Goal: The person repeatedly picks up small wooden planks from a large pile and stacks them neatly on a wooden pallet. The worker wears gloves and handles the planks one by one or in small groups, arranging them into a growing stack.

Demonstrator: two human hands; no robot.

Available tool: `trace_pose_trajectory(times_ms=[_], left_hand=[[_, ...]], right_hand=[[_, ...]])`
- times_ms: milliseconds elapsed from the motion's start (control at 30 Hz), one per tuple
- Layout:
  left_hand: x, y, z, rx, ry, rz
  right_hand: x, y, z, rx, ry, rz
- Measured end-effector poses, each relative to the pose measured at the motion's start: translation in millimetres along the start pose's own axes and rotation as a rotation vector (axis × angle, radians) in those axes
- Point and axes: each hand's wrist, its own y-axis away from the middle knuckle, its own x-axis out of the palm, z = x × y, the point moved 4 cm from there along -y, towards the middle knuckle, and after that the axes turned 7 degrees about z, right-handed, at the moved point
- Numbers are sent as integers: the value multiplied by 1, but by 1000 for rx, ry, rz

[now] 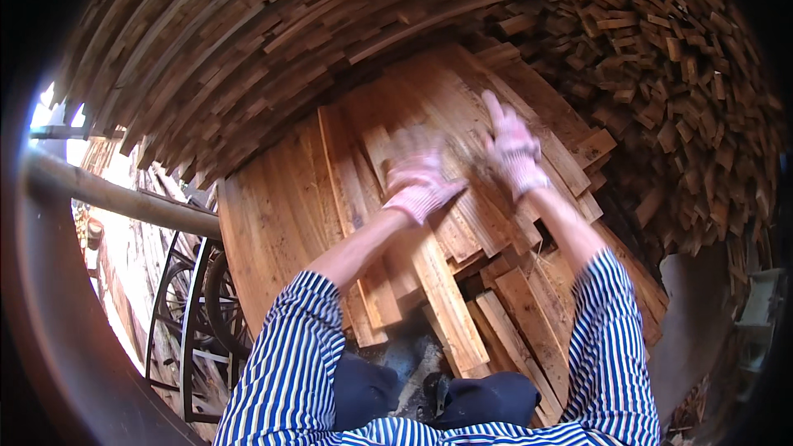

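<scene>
Both of my hands wear pink knitted gloves, over a layer of reddish-brown wooden boards (277,211). My left hand (417,177) is over the middle boards, its thumb stretched out to the right. Its fingers are smeared by motion but look spread, with nothing seen in them. My right hand (514,150) is held edge-on at the right part of the layer, fingers extended and holding nothing. Whether either palm presses on the wood I cannot tell. Below my left wrist, a lighter short plank (450,306) slants toward my knees.
Long stacked strips (273,25) rise behind the boards. A heap of short wood pieces (661,74) towers at the right. At left are a pole (132,198) and a black metal frame (194,322) beside a wheel. Loose planks (533,306) lie close to my legs.
</scene>
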Motion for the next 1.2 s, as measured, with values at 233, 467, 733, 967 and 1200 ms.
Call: trace_pose_trajectory(times_ms=[233,467,733,967,1200], left_hand=[[5,40,52,-298,490,-326],[6,-18,102,-118,731,-733],[43,-29,182,-418,390,-480],[-25,29,40,29,2167,-384],[7,-45,56,295,675,-461]], right_hand=[[4,196,105,-191,-141,481],[26,216,88,39,-213,333],[30,159,69,-164,-1154,329],[-1,155,73,-104,-1293,461],[-62,109,29,-32,-1310,400]])
